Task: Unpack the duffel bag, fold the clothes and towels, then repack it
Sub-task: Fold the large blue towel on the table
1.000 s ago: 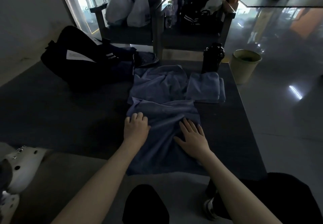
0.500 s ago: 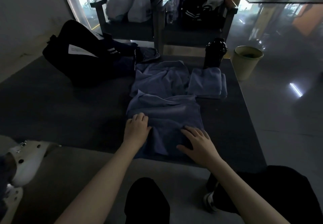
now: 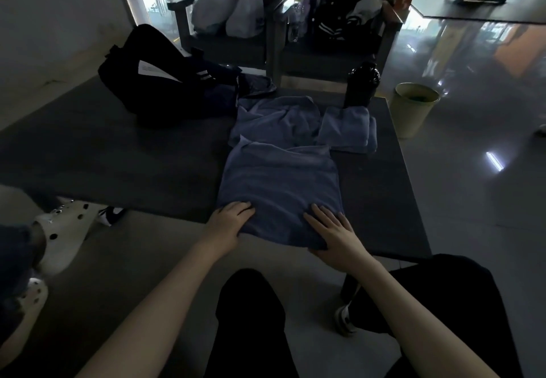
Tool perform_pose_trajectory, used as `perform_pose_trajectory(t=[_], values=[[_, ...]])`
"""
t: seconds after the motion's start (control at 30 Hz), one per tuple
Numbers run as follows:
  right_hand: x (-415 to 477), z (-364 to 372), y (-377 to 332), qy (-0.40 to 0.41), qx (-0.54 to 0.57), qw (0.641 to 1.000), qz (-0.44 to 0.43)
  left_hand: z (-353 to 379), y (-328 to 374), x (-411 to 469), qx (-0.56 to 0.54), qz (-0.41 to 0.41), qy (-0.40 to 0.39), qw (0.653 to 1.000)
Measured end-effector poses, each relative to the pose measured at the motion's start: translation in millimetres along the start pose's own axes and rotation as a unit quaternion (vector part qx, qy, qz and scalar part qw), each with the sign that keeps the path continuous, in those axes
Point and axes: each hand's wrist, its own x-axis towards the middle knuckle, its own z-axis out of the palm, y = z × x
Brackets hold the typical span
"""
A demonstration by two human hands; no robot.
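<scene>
A blue towel [image 3: 280, 182] lies spread flat on the dark table [image 3: 118, 156] in front of me. My left hand [image 3: 229, 221] grips its near left corner, fingers curled on top. The fingers of my right hand [image 3: 331, 233] rest flat on the near right part, thumb at the edge. Behind it lie a crumpled blue towel [image 3: 277, 120] and a small folded blue towel [image 3: 348, 128]. The black duffel bag [image 3: 153, 82] sits at the table's far left, with dark clothes spilling from its mouth.
A black bottle [image 3: 362, 85] stands at the table's far right corner. A pale bin [image 3: 413, 109] is on the floor to its right. Chairs with white plastic bags [image 3: 230, 2] stand behind. Another person's white clogs [image 3: 65, 230] are at my left.
Both hands have slid toward me over the towel, from its middle to its near edge. The towel now lies flatter and no longer hangs over the table's near edge.
</scene>
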Motion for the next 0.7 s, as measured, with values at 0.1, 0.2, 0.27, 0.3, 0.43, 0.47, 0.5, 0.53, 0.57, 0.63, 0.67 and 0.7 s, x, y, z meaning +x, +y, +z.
perform_pose_trajectory(t=[0.1, 0.2, 0.27, 0.3, 0.43, 0.47, 0.5, 0.53, 0.57, 0.63, 0.67, 0.7], values=[[-7.1, -3.8, -1.8, -0.004, 0.048, 0.999, 0.003, -13.2, 3.4, -2.4, -0.018, -0.033, -0.029, 0.999], [-13.5, -7.2, 2.0, 0.062, 0.107, 0.992, 0.013, -32.7, 5.7, -7.1, -0.052, -0.093, -0.02, 0.994], [-18.7, -12.0, 2.7, 0.088, 0.115, 0.989, 0.031, -46.1, 5.1, -13.2, -0.08, -0.115, -0.031, 0.99], [-21.0, -15.4, 2.2, 0.094, 0.121, 0.987, 0.04, -52.0, 4.5, -16.0, -0.098, -0.122, -0.043, 0.987], [-28.4, -30.1, 4.8, 0.12, 0.151, 0.979, 0.073, -69.2, 6.5, -26.7, -0.14, -0.136, -0.07, 0.978], [-30.2, -32.4, 5.7, 0.122, 0.158, 0.977, 0.077, -71.8, 7.7, -29.0, -0.146, -0.141, -0.075, 0.976], [-32.1, -35.2, 5.8, 0.12, 0.17, 0.974, 0.087, -74.0, 9.1, -31.3, -0.155, -0.145, -0.081, 0.974], [-34.2, -38.4, 5.4, 0.115, 0.188, 0.97, 0.1, -75.9, 10.2, -33.3, -0.163, -0.148, -0.09, 0.971], [-36.1, -41.3, 5.3, 0.109, 0.207, 0.965, 0.117, -77.7, 11.5, -35.4, -0.169, -0.147, -0.096, 0.97], [-39.0, -48.0, 5.1, 0.093, 0.235, 0.957, 0.142, -79.9, 12.2, -37.8, -0.18, -0.141, -0.099, 0.968], [-39.8, -50.8, 6.2, 0.087, 0.241, 0.955, 0.148, -80.6, 12.4, -38.3, -0.187, -0.139, -0.098, 0.967], [-40.4, -53.4, 7.7, 0.08, 0.251, 0.953, 0.153, -81.6, 12.6, -38.6, -0.192, -0.139, -0.097, 0.967]])
